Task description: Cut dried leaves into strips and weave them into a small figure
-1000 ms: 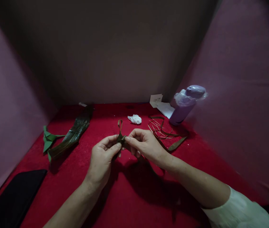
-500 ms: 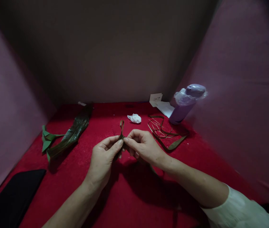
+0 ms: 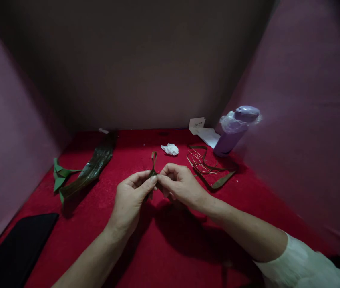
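Between my two hands is a narrow dark-green leaf strip [image 3: 153, 158], with a loop of it standing up above the fingertips. My left hand [image 3: 133, 194] pinches the base of the loop between thumb and fingers. Close against it, my right hand [image 3: 183, 186] is closed on the same strip, thumb and fingertips pressed together. The lower part of the strip is hidden behind the fingers. Past the right hand lie a long loose leaf strip [image 3: 224, 181] and several thin sticks [image 3: 198, 162].
A red cloth [image 3: 170, 256] covers the table. To the left are a broad dark leaf [image 3: 97, 164], a folded green leaf piece [image 3: 60, 176] and a flat black object [image 3: 19, 248]. Farther back are crumpled white tissue [image 3: 170, 149], white papers [image 3: 208, 137] and a purple plastic-topped container [image 3: 230, 140].
Both hands stay nearly in place on the leaf strip. Their fingertips have shifted only slightly, and the loop still stands upright.
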Tool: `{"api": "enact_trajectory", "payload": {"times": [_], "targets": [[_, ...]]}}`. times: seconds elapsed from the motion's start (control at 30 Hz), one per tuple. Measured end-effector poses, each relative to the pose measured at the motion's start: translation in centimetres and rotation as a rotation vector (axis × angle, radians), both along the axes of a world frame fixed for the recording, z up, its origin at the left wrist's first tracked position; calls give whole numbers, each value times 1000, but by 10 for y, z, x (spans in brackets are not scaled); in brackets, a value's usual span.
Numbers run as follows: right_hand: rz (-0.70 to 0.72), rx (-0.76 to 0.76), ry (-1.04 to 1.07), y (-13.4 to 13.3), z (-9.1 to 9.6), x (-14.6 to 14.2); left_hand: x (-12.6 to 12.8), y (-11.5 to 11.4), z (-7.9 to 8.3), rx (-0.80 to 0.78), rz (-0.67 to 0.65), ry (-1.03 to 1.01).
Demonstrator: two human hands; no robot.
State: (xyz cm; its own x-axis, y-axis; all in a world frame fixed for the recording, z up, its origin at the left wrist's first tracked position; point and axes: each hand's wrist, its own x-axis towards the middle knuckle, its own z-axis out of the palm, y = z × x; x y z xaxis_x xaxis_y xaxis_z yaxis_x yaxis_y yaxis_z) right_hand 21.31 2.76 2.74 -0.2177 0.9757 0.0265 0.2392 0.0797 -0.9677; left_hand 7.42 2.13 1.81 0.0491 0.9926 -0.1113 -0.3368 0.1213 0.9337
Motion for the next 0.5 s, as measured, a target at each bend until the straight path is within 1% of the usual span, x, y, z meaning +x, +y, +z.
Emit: {"api": "enact_trajectory", "payload": {"times": [0.07,0.2,0.37,0.43,0.5], "targets": [[19,-7,-2,0,1,0,0,1,0,-6,21,2],[105,-54,-2,4,5,6,-4,4,0,-3,67,8],[154,-86,-115,13,12,21,-8,9,2,-5,122,-10],[198,-51,-175,16,13,29,-9,10,4,-13,132,-14],[238,31,-261,19,14,38,-10,10,6,-21,132,-19]]}}
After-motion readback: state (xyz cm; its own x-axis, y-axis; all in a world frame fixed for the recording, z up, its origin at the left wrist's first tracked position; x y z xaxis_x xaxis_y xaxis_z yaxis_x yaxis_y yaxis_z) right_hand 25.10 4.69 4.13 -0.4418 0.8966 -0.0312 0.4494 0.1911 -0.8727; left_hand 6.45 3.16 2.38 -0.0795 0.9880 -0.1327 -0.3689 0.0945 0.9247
